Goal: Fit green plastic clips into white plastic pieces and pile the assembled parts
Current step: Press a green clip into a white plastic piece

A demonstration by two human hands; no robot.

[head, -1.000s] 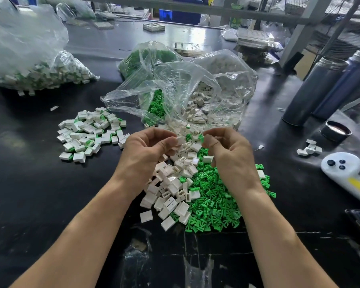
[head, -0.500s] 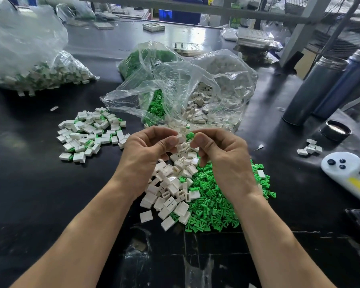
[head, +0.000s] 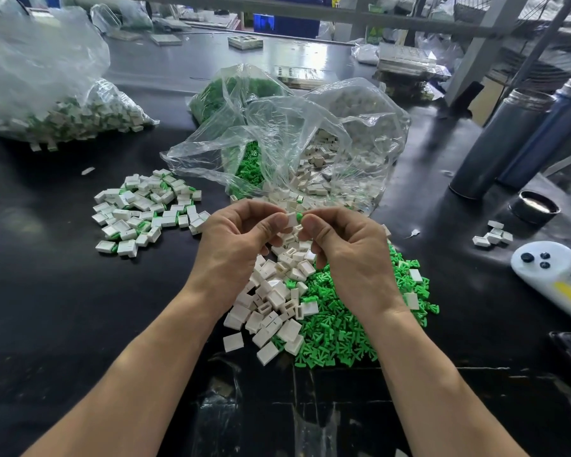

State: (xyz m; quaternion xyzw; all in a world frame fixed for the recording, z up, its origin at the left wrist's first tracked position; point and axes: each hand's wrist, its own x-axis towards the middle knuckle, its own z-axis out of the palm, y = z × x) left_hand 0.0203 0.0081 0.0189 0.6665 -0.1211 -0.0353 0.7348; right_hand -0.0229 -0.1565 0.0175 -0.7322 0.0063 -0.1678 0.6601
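Green plastic clip [head: 299, 216] — a tiny bright one — sat pinched in the fingertips of the right hand [head: 350, 255], right against the side of a small white plastic box piece [head: 291, 220]. The left hand [head: 234, 245] pinched that white piece between thumb and fingers. Both hands were held up together above the table, over the loose parts.

Under the hands lay a heap of loose white plastic pieces [head: 271, 301], and beside it, to the right, a heap of loose green plastic clips [head: 340, 331]. The two heaps touched. Off to the left lay the pile of finished white-and-green parts [head: 145, 209], well apart from the heaps. Behind were clear plastic bags [head: 297, 133] with more green and white bits inside, all on a black shiny table [head: 47, 291].

I think the step was the push-in: the clip looked partly in, though I could not tell how far. The next move likely called for a firm, straight squeeze until the clip sat flat. Then the part would need to go left onto the finished pile — without knocking it about.
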